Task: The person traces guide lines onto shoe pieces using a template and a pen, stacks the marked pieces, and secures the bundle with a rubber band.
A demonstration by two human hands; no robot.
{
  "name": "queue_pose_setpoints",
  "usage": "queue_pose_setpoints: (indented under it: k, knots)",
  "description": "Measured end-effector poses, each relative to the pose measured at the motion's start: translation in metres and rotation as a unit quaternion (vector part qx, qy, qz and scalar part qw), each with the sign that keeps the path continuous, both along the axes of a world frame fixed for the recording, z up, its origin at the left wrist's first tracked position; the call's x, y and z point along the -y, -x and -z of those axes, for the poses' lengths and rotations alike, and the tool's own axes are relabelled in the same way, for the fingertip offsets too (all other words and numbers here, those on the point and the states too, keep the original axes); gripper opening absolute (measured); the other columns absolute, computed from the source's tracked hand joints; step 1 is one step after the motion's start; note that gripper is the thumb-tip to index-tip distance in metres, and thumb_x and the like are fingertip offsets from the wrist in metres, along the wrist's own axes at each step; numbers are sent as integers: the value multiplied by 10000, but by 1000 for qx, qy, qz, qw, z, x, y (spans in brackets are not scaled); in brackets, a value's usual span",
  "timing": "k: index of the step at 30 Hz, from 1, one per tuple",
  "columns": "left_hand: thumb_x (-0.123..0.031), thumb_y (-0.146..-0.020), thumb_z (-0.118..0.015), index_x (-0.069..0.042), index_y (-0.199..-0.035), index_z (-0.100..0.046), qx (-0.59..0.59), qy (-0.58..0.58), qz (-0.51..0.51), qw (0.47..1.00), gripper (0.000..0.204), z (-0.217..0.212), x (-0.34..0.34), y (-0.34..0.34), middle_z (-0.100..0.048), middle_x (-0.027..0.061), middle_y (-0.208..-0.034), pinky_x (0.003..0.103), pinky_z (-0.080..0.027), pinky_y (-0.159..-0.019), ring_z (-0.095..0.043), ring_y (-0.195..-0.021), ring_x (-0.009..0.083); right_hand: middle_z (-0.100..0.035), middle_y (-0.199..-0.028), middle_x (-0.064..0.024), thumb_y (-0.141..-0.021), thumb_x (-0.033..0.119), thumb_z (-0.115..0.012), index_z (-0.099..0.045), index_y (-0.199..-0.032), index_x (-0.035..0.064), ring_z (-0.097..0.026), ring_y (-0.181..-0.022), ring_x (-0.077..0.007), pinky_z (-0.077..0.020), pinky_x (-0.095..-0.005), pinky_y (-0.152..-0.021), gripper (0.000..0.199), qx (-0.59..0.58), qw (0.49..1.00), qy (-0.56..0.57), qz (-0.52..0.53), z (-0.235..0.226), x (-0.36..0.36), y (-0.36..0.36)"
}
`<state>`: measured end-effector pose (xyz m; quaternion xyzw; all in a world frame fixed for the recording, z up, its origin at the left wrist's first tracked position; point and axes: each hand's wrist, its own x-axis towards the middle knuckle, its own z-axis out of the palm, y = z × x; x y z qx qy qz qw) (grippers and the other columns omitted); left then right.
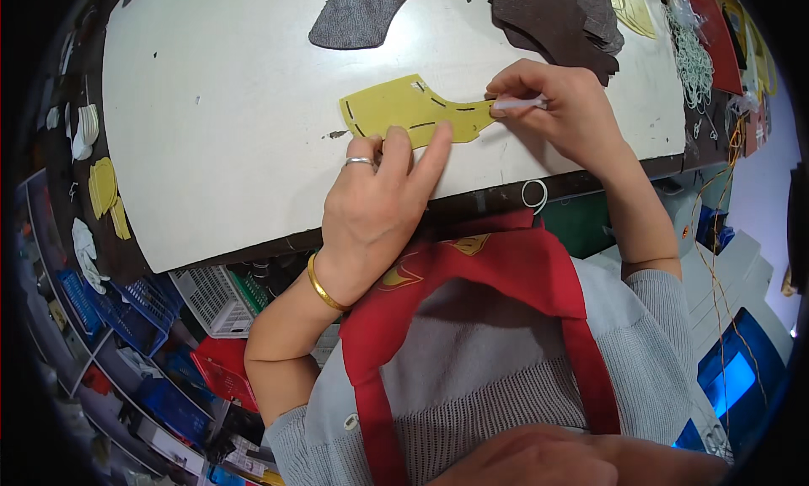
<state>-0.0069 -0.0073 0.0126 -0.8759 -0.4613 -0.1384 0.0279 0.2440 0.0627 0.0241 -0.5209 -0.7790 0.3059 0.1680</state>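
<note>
A yellow pattern template [392, 105] with narrow dark slots near its edges lies flat on the white tabletop [227, 149]. My left hand [379, 187] rests on its near edge, fingers stretched out and pressing it down. At the template's narrow right end, my right hand [565, 107] pinches a slim white pen [524, 104]. The pen's tip is at the edge of that end, partly hidden by my fingers. Whether anything lies under the template, I cannot tell.
One dark brown leather piece [362, 14] lies beyond the template, and a stack of dark leather pieces [548, 18] sits at the far right. Pale green string [693, 61] hangs along the right edge. Yellow pieces [103, 187] and a white glove [87, 248] lie at the left.
</note>
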Motion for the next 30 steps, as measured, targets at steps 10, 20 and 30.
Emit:
queue_pose_setpoints:
  k: [10,20,30]
  knots:
    - [-97,-819,-612,49,-1200,-672,-27,-36,36,998,413,6,7,-22,-634,172,-1072,361,-560,-812,-609,-930,282,-700,-919,-33,-977,226,-589,-708,-973,107,-651,-726,-290,-509,-391,-631,168,-7,945,-320,-70,-23,-23,19]
    - [-173,-836,-607,-24,-1122,-706,6,-28,33,999,337,15,18,-23,-655,145,-998,347,-570,-762,-663,-837,259,-691,-763,-135,-946,326,-629,-665,-913,74,-678,-688,-344,-531,-429,-616,257,64,933,-30,-353,-15,-34,109]
    - [-199,-857,-595,-49,-1133,-692,-11,-26,17,999,329,13,22,-24,-640,118,-1038,333,-545,-737,-630,-855,239,-680,-747,-78,-905,231,-645,-642,-926,123,-695,-677,-307,-523,-422,-536,110,-10,908,-131,-398,-14,-37,112]
